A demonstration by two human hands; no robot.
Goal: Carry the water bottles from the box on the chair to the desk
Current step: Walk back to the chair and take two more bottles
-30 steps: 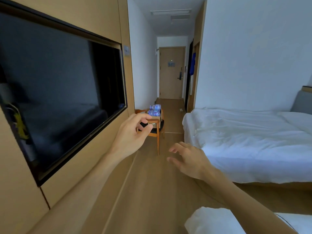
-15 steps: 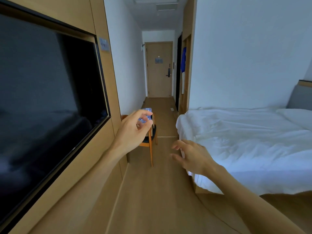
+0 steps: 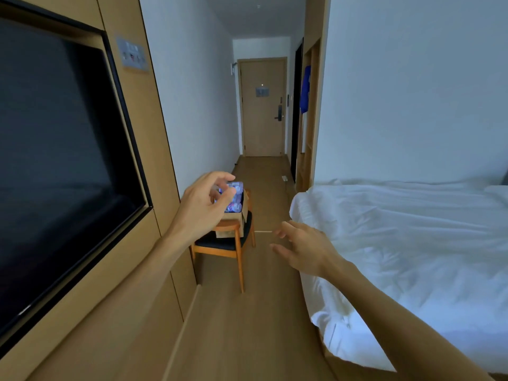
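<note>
We see a narrow room with a wooden floor [image 3: 233, 325], a closed door [image 3: 262, 108] at the far end of the corridor, a wall-mounted television [image 3: 55, 160] set in wood panelling on the left, and a bed [image 3: 412, 243] with white linen on the right. A wooden chair [image 3: 228, 246] with a dark seat pad stands against the left wall, just past the panelling. On its seat rests an open cardboard box [image 3: 242, 218], and the water bottles [image 3: 235, 196] stand upright inside it, packed close together, with their caps and blue-and-pink labels showing above the rim. We hold both arms out ahead of us. The left hand [image 3: 203, 207] is raised in front of the box and overlaps it in view; its grip is apart, thumb and fingers loosely curved around nothing, and we cannot tell whether it touches the bottles. The right hand [image 3: 305, 248] hangs lower, between the chair and the bed edge, fingers relaxed and spread, holding nothing.
</note>
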